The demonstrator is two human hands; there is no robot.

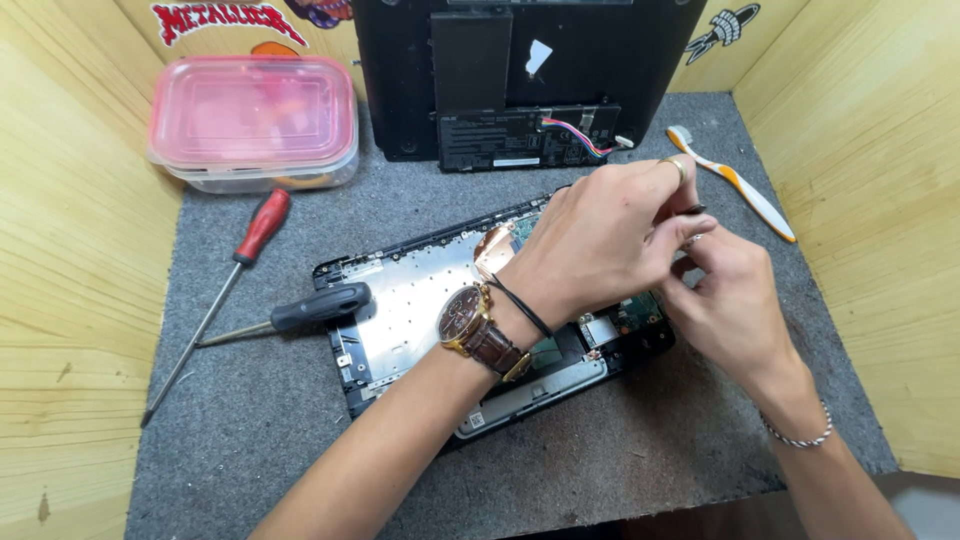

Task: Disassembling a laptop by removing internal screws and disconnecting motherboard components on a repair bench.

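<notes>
The two hands are covering the right-hand part of the opened laptop chassis [420, 300], so the boards beneath them are showing only in small patches near the wrists. The chassis is lying face-down at a slant in the middle of the grey felt mat [300, 460], with its silver inner plate exposed on the left. A copper-coloured piece [493, 248] is showing just left of the left hand; its right portion is hidden. The removed black bottom cover [520, 70] is standing at the back of the mat, cut off by the upper frame edge.

The left hand [610, 235] is hovering over the right half of the chassis with its fingers curled inward toward the right hand. It is wearing a brown-strapped wristwatch [468, 322] and a ring. The right hand [725, 300] is meeting it from the right, fingers bent. A small dark item [694, 210] is showing between the fingertips of the two hands; what it is, and which hand is gripping it, cannot be made out.

A black-handled screwdriver [300, 312] is resting partly on the left edge of the chassis. A red-handled screwdriver [225, 285] is lying on the mat further left. A pink-lidded container [253, 118] is sitting at the back left, and a toothbrush [735, 182] is lying at the back right.
</notes>
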